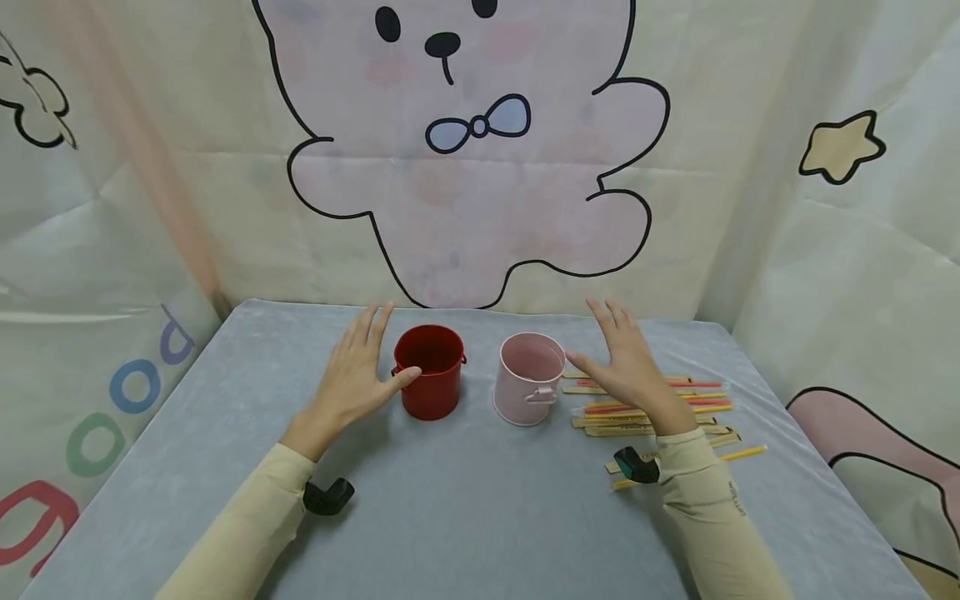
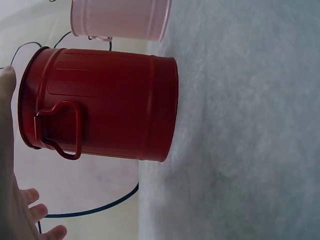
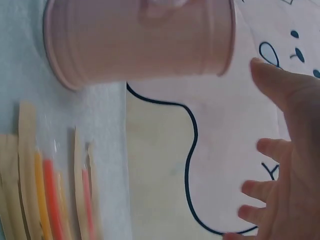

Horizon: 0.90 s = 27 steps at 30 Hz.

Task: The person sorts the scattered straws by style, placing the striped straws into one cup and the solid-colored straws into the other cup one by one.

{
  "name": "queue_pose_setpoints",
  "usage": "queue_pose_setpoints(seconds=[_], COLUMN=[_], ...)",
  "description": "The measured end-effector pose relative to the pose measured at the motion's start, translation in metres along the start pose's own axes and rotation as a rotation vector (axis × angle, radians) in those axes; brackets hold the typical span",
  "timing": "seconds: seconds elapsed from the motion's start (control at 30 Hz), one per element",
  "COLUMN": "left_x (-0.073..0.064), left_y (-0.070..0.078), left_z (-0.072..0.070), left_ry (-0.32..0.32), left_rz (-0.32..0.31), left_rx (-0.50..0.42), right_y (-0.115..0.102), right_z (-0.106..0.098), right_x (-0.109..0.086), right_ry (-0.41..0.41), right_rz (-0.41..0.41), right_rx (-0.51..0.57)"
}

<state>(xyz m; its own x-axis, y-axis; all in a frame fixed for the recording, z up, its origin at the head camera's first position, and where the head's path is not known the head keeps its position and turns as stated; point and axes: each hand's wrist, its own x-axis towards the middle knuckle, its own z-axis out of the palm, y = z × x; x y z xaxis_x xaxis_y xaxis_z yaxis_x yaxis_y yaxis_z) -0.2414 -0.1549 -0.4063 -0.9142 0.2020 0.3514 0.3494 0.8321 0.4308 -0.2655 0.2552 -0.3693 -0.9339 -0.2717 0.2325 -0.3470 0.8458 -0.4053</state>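
A red metal pail [image 1: 431, 390] and a pale pink pail [image 1: 523, 387] stand upright side by side on the table, both open at the top. Left of the red pail is my left hand [image 1: 348, 390], fingers spread and extended, its thumb in front of the pail's rim. The left wrist view shows the red pail's side handle [image 2: 70, 130], with no fingers round it. My right hand [image 1: 628, 367] hovers right of the pink pail, fingers spread, thumb tip close to the rim. Whether either thumb touches a rim I cannot tell. Neither hand holds anything.
Right of the pink pail, partly below my right arm, lie several paper-wrapped sticks [image 1: 615, 431] and yellow and red straws or sticks [image 1: 742, 453], some in clear wrappers. A blue-grey cloth [image 1: 465, 517] covers the table. Printed curtains [image 1: 765, 208] enclose the back and sides.
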Motion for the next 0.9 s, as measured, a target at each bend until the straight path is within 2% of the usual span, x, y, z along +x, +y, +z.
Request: queue_pose_setpoints(seconds=[0.17,0.3,0.43,0.67,0.9], left_x=[0.000,0.000,0.000,-0.001,-0.002], left_y=[-0.003,-0.004,-0.004,-0.009,-0.016], left_z=[0.005,0.010,0.016,0.022,0.027], left_ry=[-0.040,-0.113,-0.189,-0.291,-0.352], left_rz=[-0.042,-0.086,-0.101,-0.088,-0.053], left_rx=[-0.141,-0.286,-0.395,-0.565,-0.662], right_y=[0.011,0.020,0.029,0.048,0.066], right_z=[-0.007,-0.010,-0.012,-0.007,-0.003], right_x=[-0.002,-0.003,-0.005,-0.005,-0.005], right_ry=[-0.040,-0.086,-0.126,-0.152,-0.169], right_rz=[-0.007,0.004,0.046,0.083,0.063], right_rx=[0.072,0.104,0.122,0.149,0.197])
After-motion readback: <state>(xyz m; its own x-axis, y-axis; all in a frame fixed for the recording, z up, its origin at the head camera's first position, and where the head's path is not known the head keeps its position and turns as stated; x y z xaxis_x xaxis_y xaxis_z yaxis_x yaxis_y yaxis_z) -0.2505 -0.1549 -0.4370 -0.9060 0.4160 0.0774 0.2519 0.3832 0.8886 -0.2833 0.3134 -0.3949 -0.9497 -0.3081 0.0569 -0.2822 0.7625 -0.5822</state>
